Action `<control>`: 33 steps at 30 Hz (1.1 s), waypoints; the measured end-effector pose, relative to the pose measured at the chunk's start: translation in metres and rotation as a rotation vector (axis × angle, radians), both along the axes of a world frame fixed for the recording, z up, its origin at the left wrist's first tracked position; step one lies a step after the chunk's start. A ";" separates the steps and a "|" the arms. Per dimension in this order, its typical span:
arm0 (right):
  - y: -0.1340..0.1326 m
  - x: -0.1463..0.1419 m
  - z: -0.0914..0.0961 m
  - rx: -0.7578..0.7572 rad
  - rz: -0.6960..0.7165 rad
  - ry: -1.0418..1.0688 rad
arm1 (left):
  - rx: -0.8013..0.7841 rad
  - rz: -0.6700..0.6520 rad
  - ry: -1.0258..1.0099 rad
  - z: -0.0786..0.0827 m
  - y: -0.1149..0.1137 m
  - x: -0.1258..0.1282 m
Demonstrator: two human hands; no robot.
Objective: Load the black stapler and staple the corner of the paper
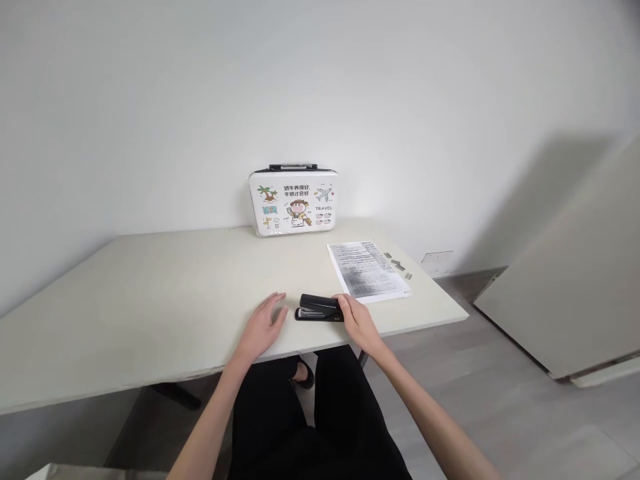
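A black stapler (316, 307) lies on its base near the table's front edge, its jaw pointing left. My right hand (359, 323) grips its rear end, thumb and fingers wrapped round it. To the left of the jaw, my left hand (263, 327) rests at the table with fingers spread and curved, apart from the stapler and holding nothing. Just beyond my right hand lies a printed sheet of paper (367, 270), dark with text. Several small grey staple strips (399, 265) are scattered along the sheet's right side.
The pale table (150, 300) runs along a white wall. At its back stands a white case (295, 207) with cartoon prints and a black handle, against the wall. A large pale panel (570, 280) leans over the floor to the right, beyond the table's right edge.
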State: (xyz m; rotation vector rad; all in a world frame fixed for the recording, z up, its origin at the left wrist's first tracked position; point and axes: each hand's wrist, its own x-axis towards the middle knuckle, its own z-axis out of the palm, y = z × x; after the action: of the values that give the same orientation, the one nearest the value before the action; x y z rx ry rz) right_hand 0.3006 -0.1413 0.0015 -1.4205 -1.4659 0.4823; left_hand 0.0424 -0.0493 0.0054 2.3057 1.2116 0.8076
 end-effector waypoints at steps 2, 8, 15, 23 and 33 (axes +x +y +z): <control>0.001 0.001 -0.002 0.002 -0.025 -0.028 | 0.004 -0.007 -0.019 0.001 -0.001 0.000; 0.005 0.006 -0.008 -0.023 -0.069 -0.022 | -0.079 0.003 -0.112 0.007 -0.003 0.000; 0.006 0.008 -0.009 -0.045 -0.067 -0.016 | -0.136 0.096 -0.279 0.011 -0.005 0.000; 0.006 0.012 -0.015 -0.059 -0.048 -0.033 | -0.171 0.196 -0.573 -0.007 0.005 -0.003; 0.006 0.010 -0.013 -0.060 -0.045 -0.060 | -0.175 0.200 -0.563 -0.009 0.005 -0.006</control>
State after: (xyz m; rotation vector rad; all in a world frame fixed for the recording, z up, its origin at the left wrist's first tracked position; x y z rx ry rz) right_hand 0.3101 -0.1356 -0.0120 -1.5238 -1.4741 0.4624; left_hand 0.0363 -0.0442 -0.0032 1.6680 1.1951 1.2584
